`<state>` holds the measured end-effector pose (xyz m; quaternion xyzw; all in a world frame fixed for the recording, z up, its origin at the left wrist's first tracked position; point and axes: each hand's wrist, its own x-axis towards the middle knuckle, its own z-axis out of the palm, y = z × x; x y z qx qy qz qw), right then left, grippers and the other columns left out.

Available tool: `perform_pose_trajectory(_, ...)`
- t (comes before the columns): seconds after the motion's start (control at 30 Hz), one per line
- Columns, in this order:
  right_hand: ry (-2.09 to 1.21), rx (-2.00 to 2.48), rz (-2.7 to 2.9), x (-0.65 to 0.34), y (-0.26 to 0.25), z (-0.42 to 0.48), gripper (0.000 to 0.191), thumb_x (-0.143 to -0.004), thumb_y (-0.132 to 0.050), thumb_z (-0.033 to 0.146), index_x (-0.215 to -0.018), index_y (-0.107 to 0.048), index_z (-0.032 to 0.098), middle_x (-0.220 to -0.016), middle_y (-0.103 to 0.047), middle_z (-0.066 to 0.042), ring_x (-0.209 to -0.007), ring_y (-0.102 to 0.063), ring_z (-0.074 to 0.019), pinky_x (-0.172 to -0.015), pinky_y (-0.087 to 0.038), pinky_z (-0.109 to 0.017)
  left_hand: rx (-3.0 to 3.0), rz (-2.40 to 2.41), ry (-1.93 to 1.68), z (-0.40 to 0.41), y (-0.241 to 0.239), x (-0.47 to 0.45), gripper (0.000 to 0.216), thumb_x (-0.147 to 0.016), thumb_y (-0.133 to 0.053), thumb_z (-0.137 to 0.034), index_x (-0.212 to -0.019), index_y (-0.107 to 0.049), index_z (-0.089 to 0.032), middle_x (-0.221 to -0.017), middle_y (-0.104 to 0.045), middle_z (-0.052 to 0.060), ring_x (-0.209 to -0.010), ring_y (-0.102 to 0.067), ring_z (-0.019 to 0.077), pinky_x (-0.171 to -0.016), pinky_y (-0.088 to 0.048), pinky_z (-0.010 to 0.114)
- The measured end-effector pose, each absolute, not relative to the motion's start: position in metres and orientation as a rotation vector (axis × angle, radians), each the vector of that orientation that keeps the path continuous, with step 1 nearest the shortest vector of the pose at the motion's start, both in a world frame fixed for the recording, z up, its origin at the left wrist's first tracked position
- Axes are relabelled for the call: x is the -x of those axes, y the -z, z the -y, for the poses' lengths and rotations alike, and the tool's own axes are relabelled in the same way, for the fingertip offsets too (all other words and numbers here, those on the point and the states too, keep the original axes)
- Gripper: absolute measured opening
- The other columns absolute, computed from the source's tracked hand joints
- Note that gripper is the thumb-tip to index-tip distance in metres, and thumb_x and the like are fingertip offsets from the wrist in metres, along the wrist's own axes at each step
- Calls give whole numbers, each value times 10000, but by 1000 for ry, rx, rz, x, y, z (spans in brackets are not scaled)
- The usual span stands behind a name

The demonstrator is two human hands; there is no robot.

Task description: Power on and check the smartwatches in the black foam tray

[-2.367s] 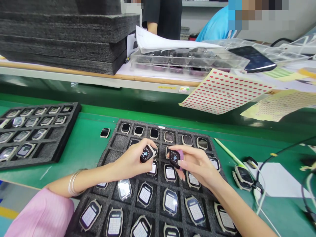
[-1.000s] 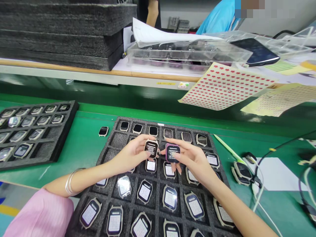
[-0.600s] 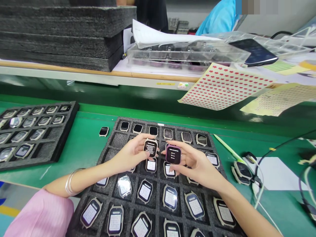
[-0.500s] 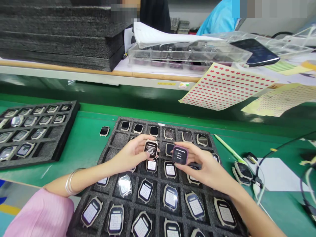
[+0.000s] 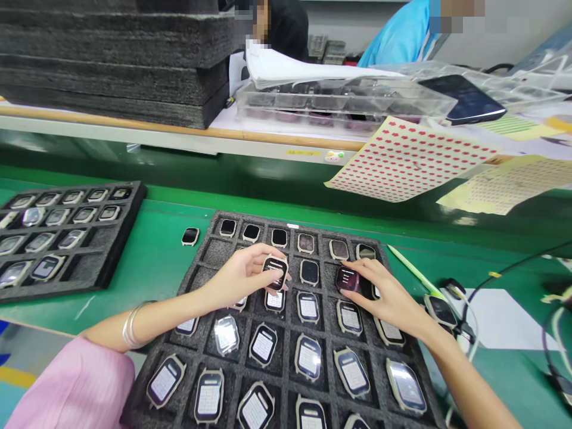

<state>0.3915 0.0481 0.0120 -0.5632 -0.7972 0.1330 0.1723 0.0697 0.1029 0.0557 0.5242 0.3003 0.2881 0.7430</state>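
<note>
My left hand (image 5: 255, 271) grips a light-framed smartwatch body (image 5: 275, 273) above the foam tray, its thumb resting on the lit screen, which shows white text on black. Between the fingertips and thumb of my right hand (image 5: 375, 289) is a purple-framed smartwatch body (image 5: 347, 278), its dark screen lit with a few white lines, down at a compartment in the second row. Below both hands lies the black foam tray (image 5: 210, 280), whose compartments hold several strapless smartwatches (image 5: 308, 305), many with white lit screens. Whether the purple watch touches the compartment floor I cannot tell.
A second foam tray (image 5: 100, 262) with watches lies at the left. One loose watch (image 5: 190, 236) sits between the trays. To the right are a green pen (image 5: 411, 268), cables and watches. Red-marked sticker sheets (image 5: 402, 161) hang from the shelf, where foam stacks (image 5: 111, 71) stand.
My right hand has moved right and lowered the purple watch to a tray compartment. My left hand stays in place, its thumb now higher on the screen.
</note>
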Motion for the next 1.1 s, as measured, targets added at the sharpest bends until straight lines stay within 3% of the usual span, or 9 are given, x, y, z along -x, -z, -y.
perform_pose_trajectory(0.17, -240, 1555, 2326, -387, -26, -51, 384, -861, -624, 403, -1182, -621, 193, -1168, -589, -140, -1071, -550, -325, -927, -440, -512, -1136, -659, -636, -104, -55, -66, 264, -824, -671, -284, -1042, -571, -173, -884, -660, 48, -854, -643, 190, -719, -586, 344)
perform_pose_trajectory(0.37, -327, 1419, 2465, -354, -30, -64, 253, -969, -467, 300, -1101, -654, 191, -1066, -644, -125, -1019, -568, -300, -912, -455, -480, -1171, -674, -631, -106, -52, -61, 388, -785, -707, -225, -1122, -518, -185, -960, -669, 62, -894, -659, 200, -786, -558, 360)
perform_pose_trajectory(0.47, -293, 1515, 2431, -333, -23, -71, 232, -953, -480, 278, -1022, -665, 157, -971, -615, -150, -941, -579, -326, -845, -486, -491, -1225, -721, -696, -111, -52, -54, 527, -720, -745, -141, -1170, -477, -196, -1019, -668, 60, -939, -652, 183, -871, -511, 341)
perform_pose_trajectory(0.57, -282, 1633, 2339, -317, -17, -74, 174, -922, -534, 281, -918, -638, 142, -919, -585, -159, -880, -588, -342, -786, -499, -494, -1261, -833, -758, -118, -55, -46, 509, -725, -738, -167, -1162, -477, -174, -981, -666, 59, -887, -645, 175, -799, -517, 313)
perform_pose_trajectory(0.67, -366, 1651, 2277, -308, -16, -73, 130, -888, -608, 286, -922, -583, 164, -883, -607, -113, -800, -612, -290, -714, -515, -417, -1273, -894, -782, -122, -60, -42, 478, -747, -717, -213, -1158, -478, -163, -968, -666, 63, -827, -632, 170, -701, -521, 292)
perform_pose_trajectory(0.83, -587, 1621, 2128, -301, -28, -71, 206, -880, -629, 315, -1027, -603, 175, -646, -594, 0, -553, -564, -194, -531, -462, -302, -1286, -871, -791, -121, -64, -44, 448, -763, -691, -204, -1153, -476, -161, -964, -659, 59, -832, -622, 166, -681, -522, 278)
perform_pose_trajectory(1.0, -1091, 1307, 1716, -294, -68, -70, 213, -873, -640, 399, -904, -648, 188, -967, -694, -84, -812, -650, -221, -675, -536, -321, -1247, -830, -789, -118, -56, -56, 441, -759, -695, -221, -1142, -481, -172, -913, -642, 40, -788, -617, 166, -641, -515, 274)
perform_pose_trajectory(1.1, -1300, 1238, 1456, -288, -81, -66, 230, -869, -658, 375, -972, -615, 174, -1011, -705, -113, -586, -611, -147, -452, -488, -249, -1233, -795, -795, -114, -52, -64, 431, -764, -689, -224, -1140, -483, -178, -900, -634, 38, -776, -608, 167, -629, -506, 272)
